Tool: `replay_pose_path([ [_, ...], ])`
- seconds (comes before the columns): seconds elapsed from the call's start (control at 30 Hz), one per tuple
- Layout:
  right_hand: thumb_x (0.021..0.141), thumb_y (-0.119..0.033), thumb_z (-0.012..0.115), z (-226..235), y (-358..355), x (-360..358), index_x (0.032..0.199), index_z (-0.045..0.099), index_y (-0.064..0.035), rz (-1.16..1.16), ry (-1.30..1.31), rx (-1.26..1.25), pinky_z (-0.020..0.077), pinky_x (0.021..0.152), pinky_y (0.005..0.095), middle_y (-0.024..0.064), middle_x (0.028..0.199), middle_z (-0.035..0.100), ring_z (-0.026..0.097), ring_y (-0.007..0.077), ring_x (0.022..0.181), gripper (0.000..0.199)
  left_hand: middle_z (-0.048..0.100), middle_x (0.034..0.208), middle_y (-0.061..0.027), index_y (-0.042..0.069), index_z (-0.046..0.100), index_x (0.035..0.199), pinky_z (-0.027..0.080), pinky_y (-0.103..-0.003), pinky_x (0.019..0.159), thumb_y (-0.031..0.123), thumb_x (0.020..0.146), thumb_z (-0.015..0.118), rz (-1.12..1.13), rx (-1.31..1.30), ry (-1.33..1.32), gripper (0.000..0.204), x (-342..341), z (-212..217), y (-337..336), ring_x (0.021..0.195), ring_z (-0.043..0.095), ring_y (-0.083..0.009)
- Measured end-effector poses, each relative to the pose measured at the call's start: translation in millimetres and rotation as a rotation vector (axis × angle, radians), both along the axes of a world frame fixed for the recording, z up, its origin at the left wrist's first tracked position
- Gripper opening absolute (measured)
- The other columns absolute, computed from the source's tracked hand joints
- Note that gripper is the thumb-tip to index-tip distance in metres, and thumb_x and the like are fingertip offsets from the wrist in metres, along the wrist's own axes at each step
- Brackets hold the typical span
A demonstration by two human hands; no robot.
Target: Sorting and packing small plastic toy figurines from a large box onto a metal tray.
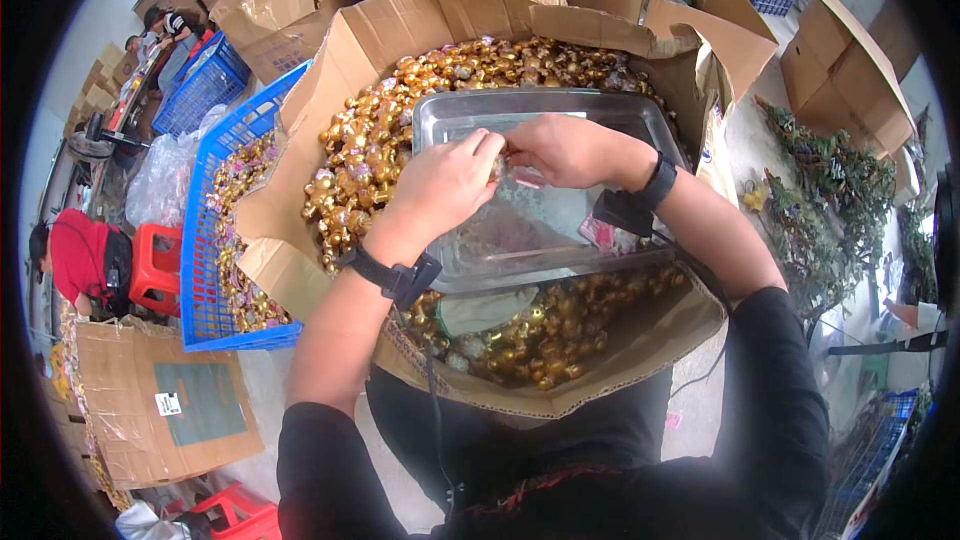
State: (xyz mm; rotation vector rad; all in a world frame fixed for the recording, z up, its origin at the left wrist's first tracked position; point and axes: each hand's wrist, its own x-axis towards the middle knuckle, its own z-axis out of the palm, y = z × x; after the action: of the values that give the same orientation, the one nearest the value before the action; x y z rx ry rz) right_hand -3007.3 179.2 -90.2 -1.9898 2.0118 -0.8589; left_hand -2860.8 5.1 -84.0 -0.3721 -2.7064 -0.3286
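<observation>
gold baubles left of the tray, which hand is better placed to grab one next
Probably left: the left hand is nearer those baubles, while the right hand lies farther across the tray.

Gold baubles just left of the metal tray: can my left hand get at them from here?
Probably yes. The left hand is at the left side of the metal tray, the gold baubles heap openly beside it, and no box wall stands between.
</observation>
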Motion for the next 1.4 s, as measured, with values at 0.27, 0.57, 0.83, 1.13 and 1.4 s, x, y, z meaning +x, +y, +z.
replay_pose_path([
  [0.27, 0.094, -0.030, 0.059, -8.2, -2.9, -29.9, 0.091, 0.065, 0.0021, -0.142, -0.303, 0.599, 0.0499, 0.063, 0.0378, 0.0136, 0.074, 0.067, 0.065, 0.0277, 0.068, 0.033, 0.061, 0.107, -0.0300, 0.007, 0.030, 0.141, 0.052, -0.049, 0.077, 0.021, 0.081, 0.076, 0.153, 0.120, -0.359, 0.077, -24.2, -26.7, 9.1, 0.090, 0.064, -0.0433],
  [0.57, 0.066, -0.021, 0.073, -117.0, 15.5, -78.5, 0.081, 0.072, 0.0004, -0.355, 0.326, 0.399, 0.0533, 0.067, 0.0458, 0.0214, 0.079, 0.069, 0.068, 0.0382, 0.076, 0.026, 0.056, 0.123, -0.0306, -0.003, 0.055, 0.127, 0.047, -0.047, 0.098, 0.031, 0.085, 0.068, 0.803, 0.163, -0.219, 0.055, -39.9, -48.7, -99.7, 0.114, 0.057, -0.0436],
  [0.83, 0.057, -0.010, 0.072, -72.5, 26.4, -68.1, 0.080, 0.073, -0.0016, -0.361, 0.330, 0.691, 0.0540, 0.065, 0.0445, 0.0199, 0.083, 0.070, 0.069, 0.0375, 0.079, 0.025, 0.054, 0.125, -0.0395, -0.013, 0.025, 0.145, 0.045, -0.045, 0.103, 0.011, 0.078, 0.064, 1.045, 0.004, -0.860, 0.081, -38.0, -65.8, -104.2, 0.121, 0.057, -0.0399],
  [1.13, 0.063, -0.012, 0.068, -132.2, 43.0, -89.0, 0.079, 0.075, -0.0068, -0.542, 0.539, 0.684, 0.0548, 0.067, 0.0441, 0.0161, 0.085, 0.072, 0.070, 0.0352, 0.078, 0.018, 0.066, 0.109, -0.0282, -0.006, 0.065, 0.108, 0.054, -0.045, 0.087, 0.013, 0.072, 0.077, 0.938, 0.199, -0.621, 0.043, -31.1, -60.9, -117.5, 0.102, 0.066, -0.0395],
  [1.4, 0.050, -0.012, 0.076, -88.3, 43.2, -83.2, 0.065, 0.070, -0.0033, -0.443, 0.448, 0.597, 0.0529, 0.061, 0.0437, 0.0188, 0.072, 0.068, 0.067, 0.0362, 0.070, 0.019, 0.070, 0.095, -0.0215, 0.001, 0.069, 0.101, 0.053, -0.044, 0.082, 0.021, 0.079, 0.074, 0.937, 0.388, -0.025, 0.030, -28.5, -55.5, -137.7, 0.092, 0.068, -0.0391],
])
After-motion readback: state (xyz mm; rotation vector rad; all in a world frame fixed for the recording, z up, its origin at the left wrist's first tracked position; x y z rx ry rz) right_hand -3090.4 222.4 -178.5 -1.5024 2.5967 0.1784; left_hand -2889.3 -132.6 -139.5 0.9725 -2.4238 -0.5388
